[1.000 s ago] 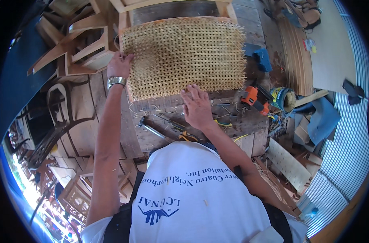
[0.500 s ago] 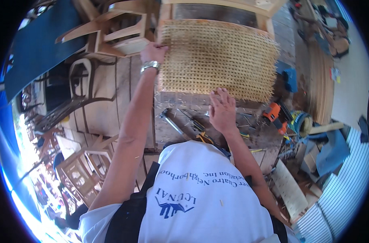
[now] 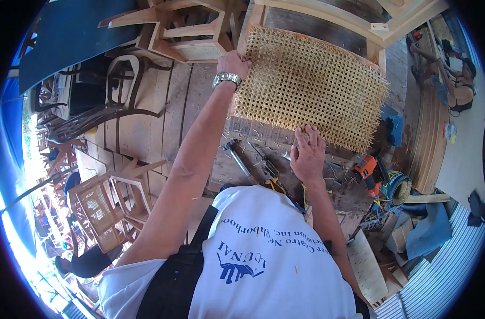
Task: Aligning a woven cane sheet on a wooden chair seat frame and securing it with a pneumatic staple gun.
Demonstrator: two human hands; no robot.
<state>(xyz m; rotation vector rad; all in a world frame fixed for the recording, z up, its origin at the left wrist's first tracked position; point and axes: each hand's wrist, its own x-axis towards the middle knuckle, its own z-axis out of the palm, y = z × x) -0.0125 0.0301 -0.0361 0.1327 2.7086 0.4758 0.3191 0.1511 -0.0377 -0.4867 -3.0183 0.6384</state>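
A panel of woven cane webbing [image 3: 311, 85] with frayed edges lies on a wooden frame, in front of me at the top. My left hand [image 3: 233, 65], a metal watch on its wrist, is closed on the panel's left edge near the far corner. The fingers of my right hand [image 3: 308, 155] are stretched out, their tips resting on the panel's near edge. Between my body and the panel lie a hammer [image 3: 238, 159], a dark tool with yellow handles [image 3: 274, 181] and scattered bits of cane. To the right of my right hand lies an orange and black power tool [image 3: 368, 171].
Wooden chair frames [image 3: 192, 32] stand at the far left, beside a dark curved chair [image 3: 120, 101]. A caned chair [image 3: 96, 210] is at lower left. A roll of material [image 3: 399, 189] lies right of the power tool. Another person [image 3: 458, 87] sits at far right.
The whole view has shifted, so the panel and both hands appear further right, and the panel looks slightly turned. Both hands keep their places on the panel.
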